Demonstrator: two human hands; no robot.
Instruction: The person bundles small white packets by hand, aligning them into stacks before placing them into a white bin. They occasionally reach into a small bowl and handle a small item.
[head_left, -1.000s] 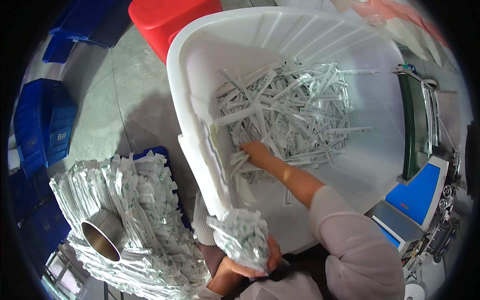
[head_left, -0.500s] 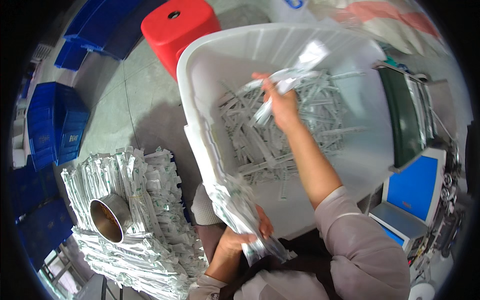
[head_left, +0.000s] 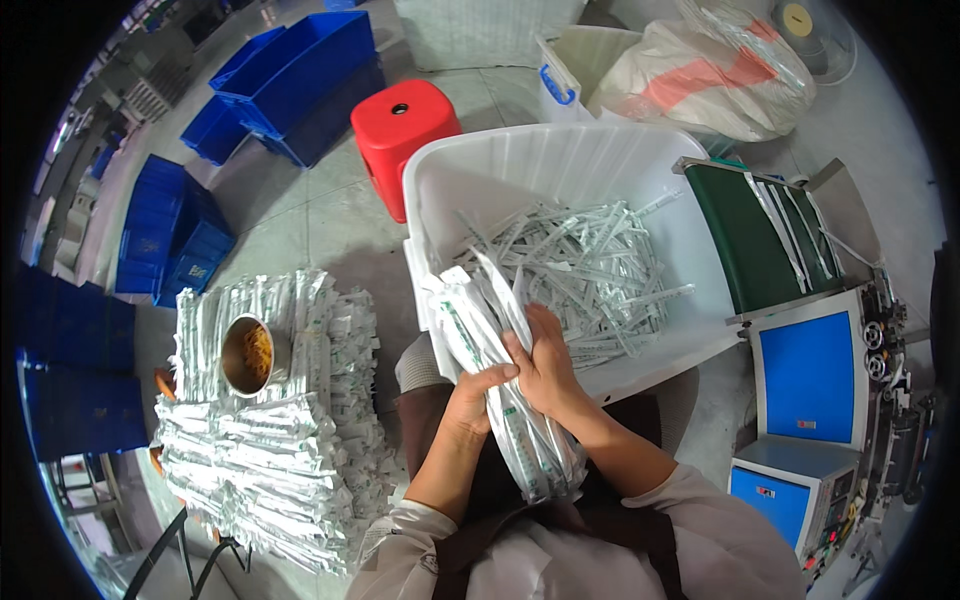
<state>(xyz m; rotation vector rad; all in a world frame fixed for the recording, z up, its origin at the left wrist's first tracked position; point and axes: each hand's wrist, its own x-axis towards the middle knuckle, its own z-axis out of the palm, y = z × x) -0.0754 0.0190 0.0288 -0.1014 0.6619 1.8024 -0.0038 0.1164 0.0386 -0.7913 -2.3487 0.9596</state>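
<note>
A thick bundle of long, thin white packets (head_left: pixel 468 318) with green print slants upright in front of my body. My left hand (head_left: pixel 478 400) is wrapped round its middle, with the thumb across the front. On the other side my right hand (head_left: pixel 545 368) closes against the bundle, its fingers partly hidden behind and between the packets. One or two packets stick out at the top near the right fingers. Just beyond the hands, many loose packets of the same kind (head_left: pixel 600 262) lie criss-cross in a large white tub (head_left: pixel 540 150).
At left, neat stacks of packets (head_left: pixel 250 440) carry a metal cup (head_left: pixel 280 360) holding what look like rubber bands. A red stool (head_left: pixel 405 125) and blue bins (head_left: pixel 300 85) stand beyond. A green conveyor belt (head_left: pixel 735 235) meets the tub's right side, above a blue-panelled machine (head_left: pixel 810 370).
My right hand has come back from over the loose packets in the tub to the bundle. The bundle is now raised between both hands, and the view has shifted.
</note>
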